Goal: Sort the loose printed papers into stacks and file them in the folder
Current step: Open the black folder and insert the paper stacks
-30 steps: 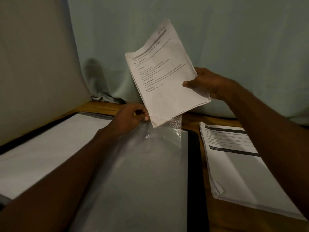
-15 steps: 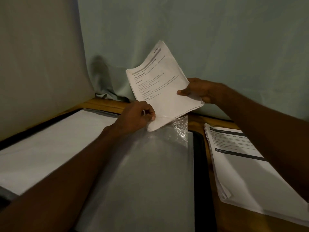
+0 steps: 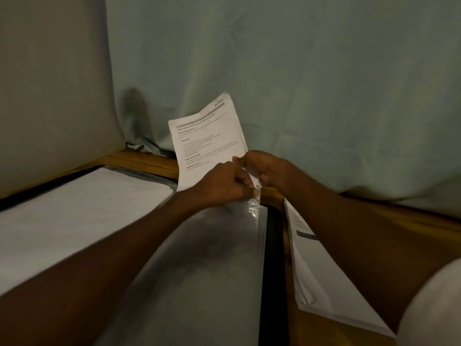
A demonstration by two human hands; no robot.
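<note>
Clear plastic, crinkled and shiny, marks the mouth of the sleeve [image 3: 252, 208] at the far end of the open folder [image 3: 270, 258], which lies flat on the wooden table [image 3: 139, 159]. The left hand [image 3: 222, 183] sits at that mouth w/ fingers curled, pinching the sleeve's top edge by the far-right corner. The right hand [image 3: 264, 171] is just beside it, nearly touching, fingers curled round the right edge of a small sheaf of printed papers [image 3: 207, 141]. The sheaf stands near upright, tilted, w/ its bottom edge down at the sleeve opening behind the left hand; can't tell how far in it sits, since the hand hides that part. Text on the top sheet is too small to read. On the folder's left half lies a white page [image 3: 74, 216] under plastic. A second stack of printed papers [image 3: 324, 283] lies flat on the table, right of the folder, partly under the right forearm. Pale green cloth [image 3: 299, 83] hangs as backdrop.
</note>
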